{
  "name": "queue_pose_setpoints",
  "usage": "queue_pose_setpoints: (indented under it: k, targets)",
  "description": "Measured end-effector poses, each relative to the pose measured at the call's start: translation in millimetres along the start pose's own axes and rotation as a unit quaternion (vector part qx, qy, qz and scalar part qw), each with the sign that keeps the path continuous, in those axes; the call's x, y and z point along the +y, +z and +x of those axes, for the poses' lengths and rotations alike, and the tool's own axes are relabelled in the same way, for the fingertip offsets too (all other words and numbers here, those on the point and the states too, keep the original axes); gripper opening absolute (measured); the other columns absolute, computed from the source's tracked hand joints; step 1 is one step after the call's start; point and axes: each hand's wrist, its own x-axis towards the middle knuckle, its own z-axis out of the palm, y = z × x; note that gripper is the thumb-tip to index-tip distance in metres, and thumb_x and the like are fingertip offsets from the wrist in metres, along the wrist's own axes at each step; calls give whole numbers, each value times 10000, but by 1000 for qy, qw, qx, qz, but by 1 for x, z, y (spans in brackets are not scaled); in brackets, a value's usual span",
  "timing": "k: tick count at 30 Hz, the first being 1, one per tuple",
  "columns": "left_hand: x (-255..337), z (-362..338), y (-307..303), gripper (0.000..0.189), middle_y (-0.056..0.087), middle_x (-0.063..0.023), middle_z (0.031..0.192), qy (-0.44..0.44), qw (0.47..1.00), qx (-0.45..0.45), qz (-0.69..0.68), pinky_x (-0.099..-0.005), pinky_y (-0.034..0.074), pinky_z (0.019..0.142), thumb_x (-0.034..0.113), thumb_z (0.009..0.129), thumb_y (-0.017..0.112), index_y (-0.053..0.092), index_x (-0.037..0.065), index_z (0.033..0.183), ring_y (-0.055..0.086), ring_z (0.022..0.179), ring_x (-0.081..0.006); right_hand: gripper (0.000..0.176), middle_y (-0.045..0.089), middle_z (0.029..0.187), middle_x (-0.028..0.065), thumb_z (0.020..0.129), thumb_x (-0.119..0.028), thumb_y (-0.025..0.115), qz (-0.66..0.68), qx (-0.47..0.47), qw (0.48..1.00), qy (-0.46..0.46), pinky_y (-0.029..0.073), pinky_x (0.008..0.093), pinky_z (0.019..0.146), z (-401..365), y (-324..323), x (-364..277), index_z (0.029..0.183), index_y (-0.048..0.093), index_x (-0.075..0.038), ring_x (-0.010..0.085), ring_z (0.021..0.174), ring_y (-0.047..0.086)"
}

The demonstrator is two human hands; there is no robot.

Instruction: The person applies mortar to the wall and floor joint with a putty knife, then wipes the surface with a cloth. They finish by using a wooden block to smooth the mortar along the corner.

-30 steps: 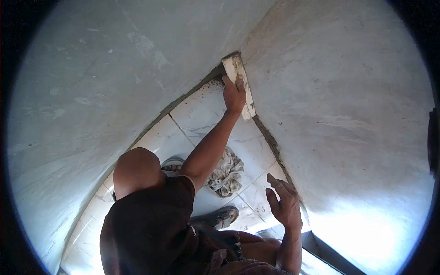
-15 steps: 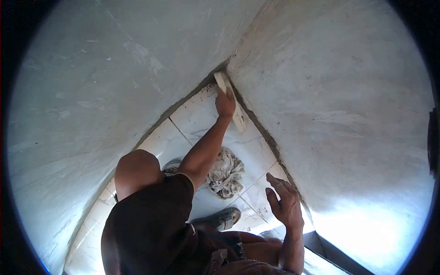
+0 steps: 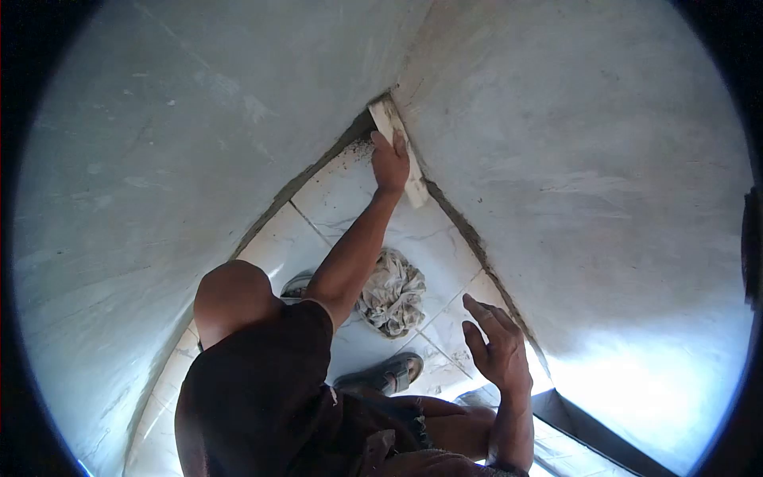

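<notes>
My left hand [image 3: 390, 163] is wrapped round a pale, flat wooden strip [image 3: 416, 191]. The strip lies along the foot of the right wall, its far end in the corner where the two walls meet. Dark crumbs are scattered on the white tiles [image 3: 326, 195] beside it. My right hand [image 3: 501, 347] hangs above the floor near the right wall, fingers apart and holding nothing. Between my arms, a crumpled, dirty cloth [image 3: 392, 294] sits on the tiles.
Grey plastered walls rise at the left [image 3: 159, 175] and right [image 3: 588, 183]. A rough dark gap runs along their bases. My sandalled foot [image 3: 385, 375] is below the cloth. A dark-edged channel [image 3: 584, 429] lies at the lower right.
The wooden strip and my left hand have shifted slightly up and right, closer against the right wall and into the corner. My right hand has barely moved.
</notes>
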Motion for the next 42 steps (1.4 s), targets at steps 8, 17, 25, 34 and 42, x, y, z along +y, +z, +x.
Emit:
queue_pose_setpoints:
  k: [8,17,25,34,42]
  targets:
    - [9,7,-11,366,614,-315,776,-27,999,-43,17,-530,477,611,265,940,514,420,-78,1027,603,741,-486,344,653,1001,216,838,-33,616,3,20,1000,-18,514,375,750,8,-4,-7,1178,592,13,340,872,644]
    - [3,3,-10,387,603,-319,751,16,998,-48,29,-522,475,604,267,953,492,390,-97,1036,605,739,-482,360,653,995,218,831,-26,622,-9,26,999,-32,514,371,745,2,-4,-9,1187,586,17,330,856,643]
    - [-5,-6,-15,460,607,-344,858,-56,996,-55,35,-505,491,698,283,949,494,364,-122,1126,601,831,-493,373,654,982,212,820,-21,628,-9,35,998,-42,515,378,733,0,-4,-15,1190,589,4,330,844,643]
    - [-3,2,19,425,569,-158,1187,-340,799,-36,-494,-405,504,854,252,947,511,423,-13,1267,600,1042,-279,392,658,1012,174,815,-60,641,-15,14,1000,-2,514,408,786,-9,-1,-15,1204,592,-60,326,911,635]
    - [-14,42,18,352,581,-83,1154,-404,603,-87,-682,-429,498,905,321,980,415,508,65,1203,591,1058,-240,355,658,989,212,823,-19,623,-7,25,1000,-18,516,381,763,-11,-2,-17,1175,593,11,341,886,644]
